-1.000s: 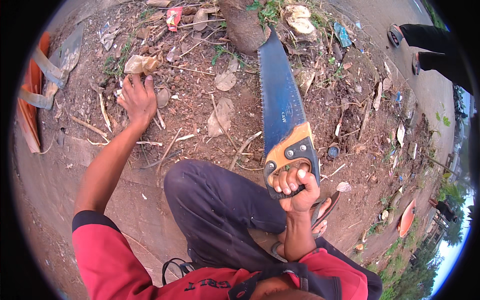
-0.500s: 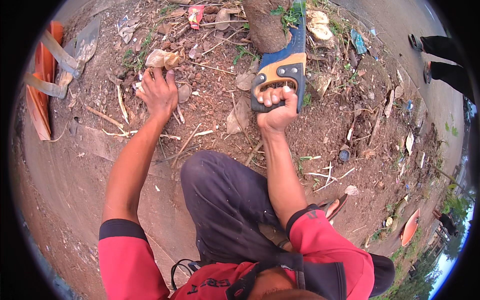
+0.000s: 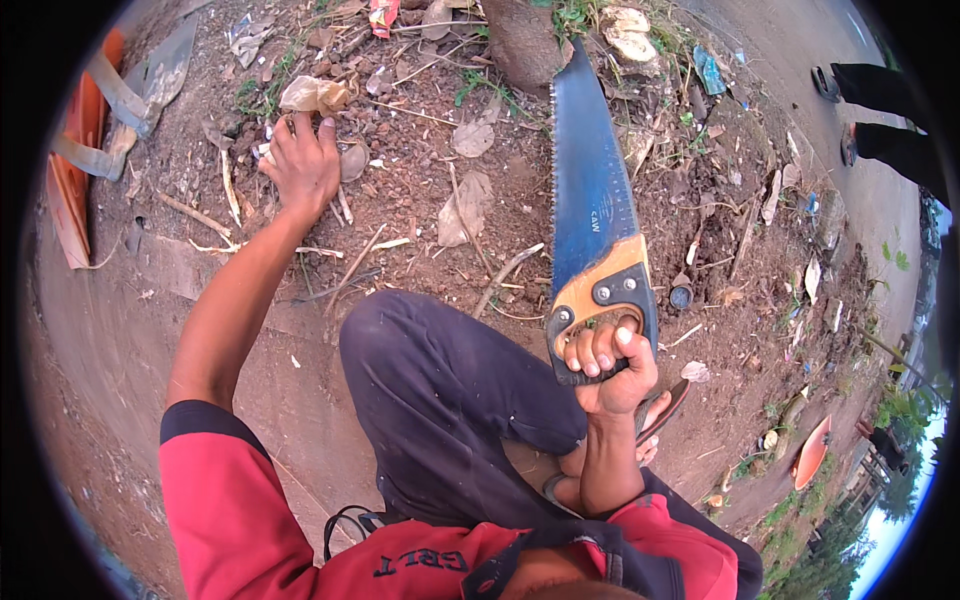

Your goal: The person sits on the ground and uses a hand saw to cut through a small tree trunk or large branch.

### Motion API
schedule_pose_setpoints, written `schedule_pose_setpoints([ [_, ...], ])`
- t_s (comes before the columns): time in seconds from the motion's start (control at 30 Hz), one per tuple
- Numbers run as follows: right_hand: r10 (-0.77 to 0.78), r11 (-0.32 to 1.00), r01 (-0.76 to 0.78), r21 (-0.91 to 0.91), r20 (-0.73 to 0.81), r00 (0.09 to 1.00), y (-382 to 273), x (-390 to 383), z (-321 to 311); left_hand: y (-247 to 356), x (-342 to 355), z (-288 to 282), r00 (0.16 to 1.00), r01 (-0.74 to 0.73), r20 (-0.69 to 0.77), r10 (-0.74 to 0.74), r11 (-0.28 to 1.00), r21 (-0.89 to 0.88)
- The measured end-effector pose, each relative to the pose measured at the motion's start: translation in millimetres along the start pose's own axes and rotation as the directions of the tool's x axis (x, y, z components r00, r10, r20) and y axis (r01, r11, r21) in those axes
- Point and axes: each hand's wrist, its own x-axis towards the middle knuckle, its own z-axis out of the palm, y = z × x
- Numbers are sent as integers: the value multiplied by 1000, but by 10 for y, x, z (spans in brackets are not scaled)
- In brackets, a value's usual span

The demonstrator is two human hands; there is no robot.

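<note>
Drawn back toward you since half a second ago, the handsaw (image 3: 595, 200) now bares most of its blade, its tip beside the right side of the tree trunk (image 3: 523, 45); whether teeth touch bark cannot be told. Your right hand (image 3: 612, 367), curled tight through the handle, is the nearer one: from it the saw's long axis runs away from you and slightly left, toothed edge facing left. Your left hand (image 3: 305, 168), fingers spread, rests on the dirt (image 3: 420, 272) near a crumpled tan scrap (image 3: 316, 95), opposite the dirt's right edge along the road (image 3: 780, 75).
</note>
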Motion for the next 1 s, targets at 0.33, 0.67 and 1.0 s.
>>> schedule_pose_setpoints([
  [0.33,-251,964,223,147,210,945,604,1958,888,45,411,-26,995,-29,-90,30,999,16],
  [0.67,-235,925,200,322,74,969,844,1233,783,7,-39,-409,999,42,-12,-43,999,-4],
  [1.0,-28,1000,27,14,132,991,148,214,63,-136,129,-5,998,-5,-55,7,999,38],
])
